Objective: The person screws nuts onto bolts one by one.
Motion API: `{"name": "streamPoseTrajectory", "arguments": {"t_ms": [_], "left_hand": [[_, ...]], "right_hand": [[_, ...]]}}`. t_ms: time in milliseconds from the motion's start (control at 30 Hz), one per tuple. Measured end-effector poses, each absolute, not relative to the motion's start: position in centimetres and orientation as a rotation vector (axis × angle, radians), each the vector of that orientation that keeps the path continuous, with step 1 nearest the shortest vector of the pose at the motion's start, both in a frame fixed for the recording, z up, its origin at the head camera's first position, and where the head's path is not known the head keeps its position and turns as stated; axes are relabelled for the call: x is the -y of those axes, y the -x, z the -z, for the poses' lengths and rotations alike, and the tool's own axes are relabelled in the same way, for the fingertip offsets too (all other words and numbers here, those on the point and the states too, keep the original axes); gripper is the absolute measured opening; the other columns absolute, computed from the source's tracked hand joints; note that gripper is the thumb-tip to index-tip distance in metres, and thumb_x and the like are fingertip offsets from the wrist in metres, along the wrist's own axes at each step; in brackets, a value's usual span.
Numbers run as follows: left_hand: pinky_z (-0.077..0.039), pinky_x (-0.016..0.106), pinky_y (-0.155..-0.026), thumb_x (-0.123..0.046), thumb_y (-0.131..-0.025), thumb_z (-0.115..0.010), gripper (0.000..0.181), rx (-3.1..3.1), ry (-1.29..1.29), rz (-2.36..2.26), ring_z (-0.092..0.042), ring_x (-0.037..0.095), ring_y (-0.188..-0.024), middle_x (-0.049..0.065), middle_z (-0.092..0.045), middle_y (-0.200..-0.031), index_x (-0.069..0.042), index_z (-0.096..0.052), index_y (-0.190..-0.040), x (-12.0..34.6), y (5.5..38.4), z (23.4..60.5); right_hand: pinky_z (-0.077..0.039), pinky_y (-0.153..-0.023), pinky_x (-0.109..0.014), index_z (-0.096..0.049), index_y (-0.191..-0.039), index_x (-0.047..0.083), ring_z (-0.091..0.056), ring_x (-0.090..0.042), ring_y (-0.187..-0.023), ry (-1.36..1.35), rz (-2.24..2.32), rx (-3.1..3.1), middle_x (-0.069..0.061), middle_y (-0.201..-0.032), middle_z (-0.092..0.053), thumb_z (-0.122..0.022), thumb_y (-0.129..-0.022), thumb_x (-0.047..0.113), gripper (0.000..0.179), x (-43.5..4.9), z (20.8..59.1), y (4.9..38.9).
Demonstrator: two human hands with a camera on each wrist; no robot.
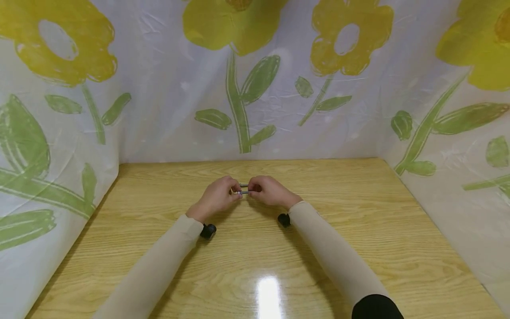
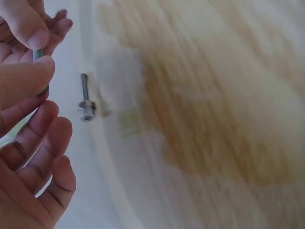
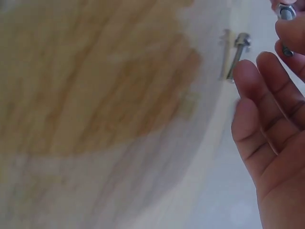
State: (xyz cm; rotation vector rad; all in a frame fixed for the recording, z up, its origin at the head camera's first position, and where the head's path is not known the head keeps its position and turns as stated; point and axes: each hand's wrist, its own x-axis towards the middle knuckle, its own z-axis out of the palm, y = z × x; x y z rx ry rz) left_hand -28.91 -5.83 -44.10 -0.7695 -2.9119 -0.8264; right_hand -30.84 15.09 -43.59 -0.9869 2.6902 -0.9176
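Above the table my two hands meet at one metal bolt (image 1: 245, 192), which lies crosswise between them. The left hand (image 1: 217, 196) pinches its left end with thumb and fingertips. My right hand (image 1: 274, 191) pinches the shank from the other side. In the right wrist view a hexagonal collar shows on the bolt (image 3: 286, 14), though I cannot tell if it is a nut or the head. A second bolt (image 2: 86, 98) lies on the table just beyond the fingers, thicker at one end. The fingers hide most of the held bolt.
The wood-grain table (image 1: 247, 252) extends around the hands, with a bright glare patch near the front. A white flowered cloth (image 1: 159, 128) stands along the back and both sides. Small black cameras (image 1: 208, 231) sit at the wrists.
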Motion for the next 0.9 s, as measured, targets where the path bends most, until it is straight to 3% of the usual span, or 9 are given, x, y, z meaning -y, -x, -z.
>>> {"name": "streamPoseTrajectory", "arguments": {"t_ms": [400, 900], "left_hand": [[-0.048, 0.036, -0.071, -0.021, -0.087, -0.072, 0.007, 3.032, 0.714, 0.692, -0.056, 0.015, -0.081, -0.002, -0.061, -0.089, -0.016, -0.068, -0.085, 5.1, 31.0, 45.1], [-0.048, 0.035, -0.07, -0.021, -0.086, -0.073, 0.008, 3.086, 0.694, 0.637, -0.056, 0.016, -0.077, -0.002, -0.062, -0.084, -0.015, -0.068, -0.084, 5.1, 31.3, 44.9]], "right_hand": [[-0.047, -0.075, -0.029, -0.066, -0.093, 0.011, -0.056, -0.013, -0.078, 0.946, 0.743, -2.704, 0.003, -0.086, -0.063, -0.066, -0.091, 0.015, 0.004, -14.6, 44.4, 32.5], [-0.046, -0.075, -0.03, -0.068, -0.093, 0.012, -0.054, -0.013, -0.078, 0.943, 0.606, -2.731, 0.003, -0.086, -0.063, -0.066, -0.092, 0.015, 0.004, -13.9, 44.3, 32.8]]}}
